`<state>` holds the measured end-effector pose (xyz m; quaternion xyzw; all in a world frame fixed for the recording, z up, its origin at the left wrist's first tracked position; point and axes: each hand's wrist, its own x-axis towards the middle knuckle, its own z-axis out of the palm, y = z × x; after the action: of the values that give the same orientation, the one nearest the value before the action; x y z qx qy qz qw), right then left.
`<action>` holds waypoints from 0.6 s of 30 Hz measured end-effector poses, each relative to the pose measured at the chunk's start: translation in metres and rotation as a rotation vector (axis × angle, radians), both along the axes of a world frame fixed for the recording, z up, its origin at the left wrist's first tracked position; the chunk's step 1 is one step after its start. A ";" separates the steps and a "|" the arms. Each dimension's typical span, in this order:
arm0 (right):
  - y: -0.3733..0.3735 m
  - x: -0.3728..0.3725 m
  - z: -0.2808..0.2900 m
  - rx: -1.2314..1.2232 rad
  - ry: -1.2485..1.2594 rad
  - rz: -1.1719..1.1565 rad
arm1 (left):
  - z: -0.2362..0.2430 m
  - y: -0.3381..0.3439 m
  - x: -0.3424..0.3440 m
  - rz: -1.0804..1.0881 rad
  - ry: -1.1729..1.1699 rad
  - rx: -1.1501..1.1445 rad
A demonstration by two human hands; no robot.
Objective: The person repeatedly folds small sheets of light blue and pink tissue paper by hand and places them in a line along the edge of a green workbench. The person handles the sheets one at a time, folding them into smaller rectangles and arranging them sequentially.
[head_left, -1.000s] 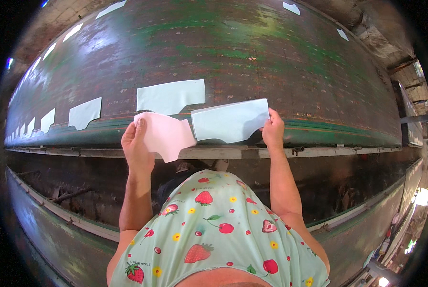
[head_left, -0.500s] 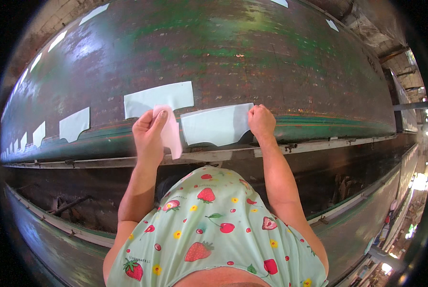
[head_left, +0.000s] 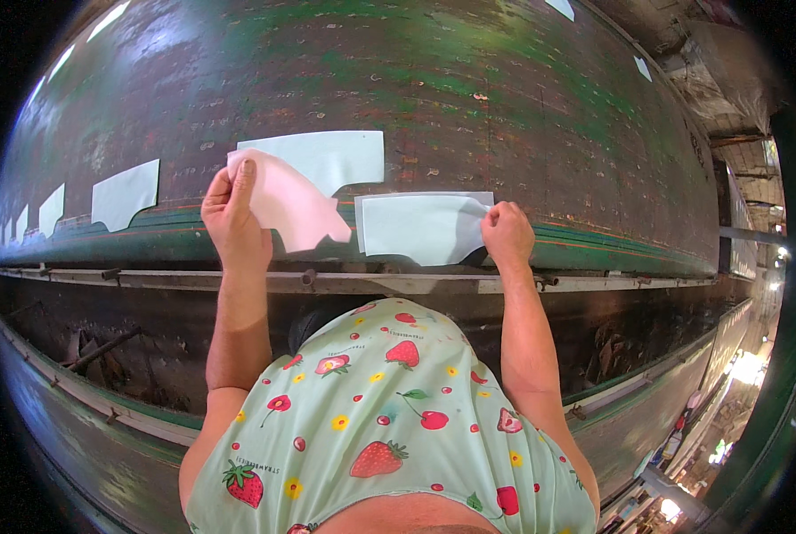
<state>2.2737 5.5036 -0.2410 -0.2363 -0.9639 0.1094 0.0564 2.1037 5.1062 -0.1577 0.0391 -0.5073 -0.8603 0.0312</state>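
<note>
Left hand [head_left: 233,218] pinches pink sheet [head_left: 291,203] by upper-left corner; right hand [head_left: 509,233] grips right end of light-blue sheets [head_left: 420,227] over tabletop [head_left: 478,125] near edge. Risk: layers offset, weak pinch could spread them; unsupported pink could fold.

Head-worn fisheye view, looking down, close

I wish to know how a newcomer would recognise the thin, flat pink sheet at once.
Find the scuffed brown-and-green work surface. Above its near edge, the person's bare left hand pinches a thin, flat pink sheet. Its pink colour sets it apart: the neighbouring flat, notched sheets are pale blue-white.
</note>
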 end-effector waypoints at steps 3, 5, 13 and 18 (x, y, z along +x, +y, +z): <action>-0.001 0.004 0.004 -0.044 -0.009 -0.019 | 0.002 -0.006 -0.009 0.050 0.015 -0.023; -0.003 0.003 0.006 -0.042 0.036 -0.065 | 0.003 -0.009 -0.013 0.057 0.022 -0.024; -0.006 -0.009 0.014 -0.012 -0.184 -0.164 | 0.002 -0.013 -0.015 0.104 0.043 0.012; -0.010 -0.001 0.011 -0.073 -0.142 -0.109 | 0.017 -0.025 -0.016 0.257 0.117 0.036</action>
<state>2.2726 5.4941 -0.2298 -0.2977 -0.9464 0.1242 -0.0149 2.0881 5.0809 -0.1406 0.0540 -0.4799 -0.8590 0.1701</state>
